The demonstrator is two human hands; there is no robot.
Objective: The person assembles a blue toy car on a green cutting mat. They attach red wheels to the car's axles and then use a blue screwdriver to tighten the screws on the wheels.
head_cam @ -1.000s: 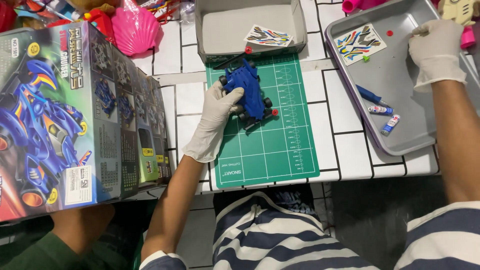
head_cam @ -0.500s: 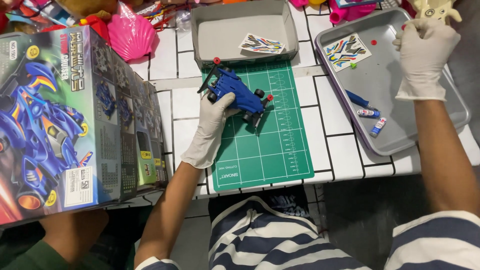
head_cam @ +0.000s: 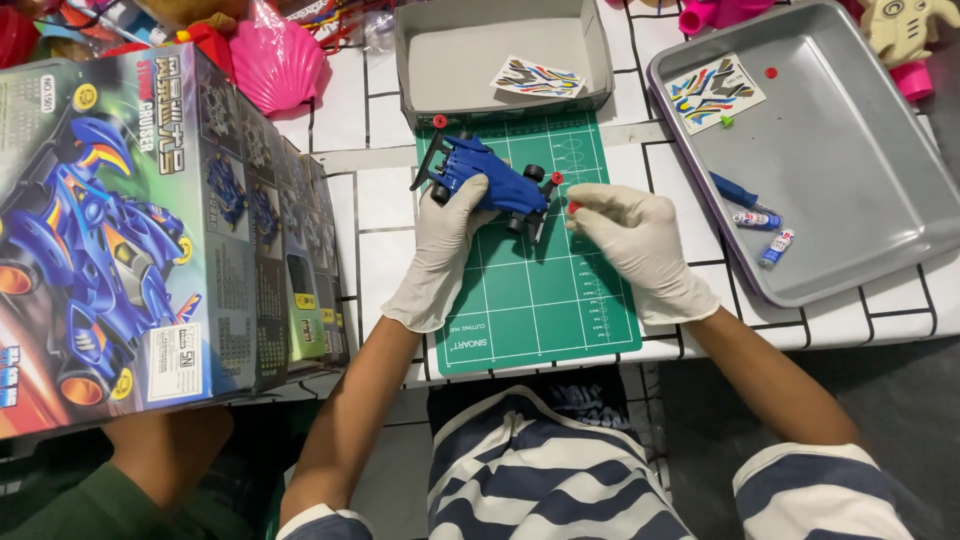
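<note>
White-gloved left hand point(head_cam: 440, 250) grips blue toy race car point(head_cam: 487, 181) by its body, held low over the green cutting mat point(head_cam: 540, 300) at its far end; white-gloved right hand point(head_cam: 635, 245) pinches a tiny red part point(head_cam: 574, 208) in fingertips just beside the car's wheel end. Risk: red part is so small it likely slips from the glove, rolls off the mat, gets lost at the table edge; pressing it hard could twist the car in the one-hand hold. Big printed kit box point(head_cam: 140, 230) stands left, closed, contents hidden. Metal tray point(head_cam: 880, 200) right holds sticker sheet point(head_cam: 714, 92), small blue tool point(head_cam: 738, 190), two small tubes point(head_cam: 764, 232), red and green bits. Grey shallow box point(head_cam: 420, 50) farthest holds one sticker sheet point(head_cam: 540, 78)
</note>
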